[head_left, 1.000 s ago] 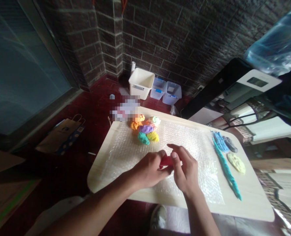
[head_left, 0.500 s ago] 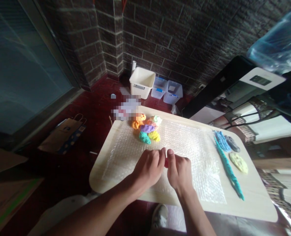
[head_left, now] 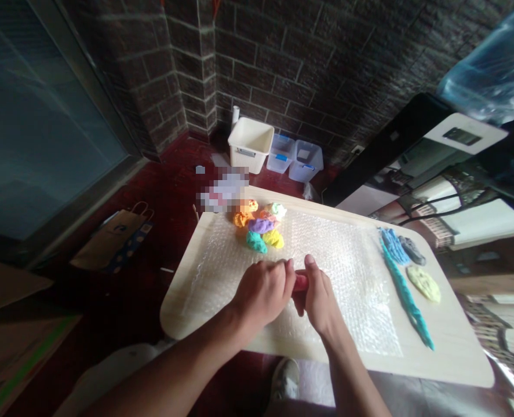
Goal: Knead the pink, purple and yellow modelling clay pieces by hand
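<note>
Red modeling clay point(head_left: 301, 282) shows between the left hand point(head_left: 261, 292) and right hand point(head_left: 323, 301), both closed on it, a grip that lets both work it, above bubble wrap point(head_left: 347, 260) on a pale counter point(head_left: 452, 359), near purple clay point(head_left: 261, 226).

From my view, the pale, round-cornered table point(head_left: 448, 353) looks like smooth, light wood with a soft sheen. The clear, bubbled plastic sheet point(head_left: 343, 255) reads glossy and bumpy to me. I see the long teal strip point(head_left: 407, 298) as matt and soft, like clay, its surface uneven. The dark brick wall point(head_left: 278, 63) appears rough; the brown carrier bag point(head_left: 109, 234), papery.
</note>
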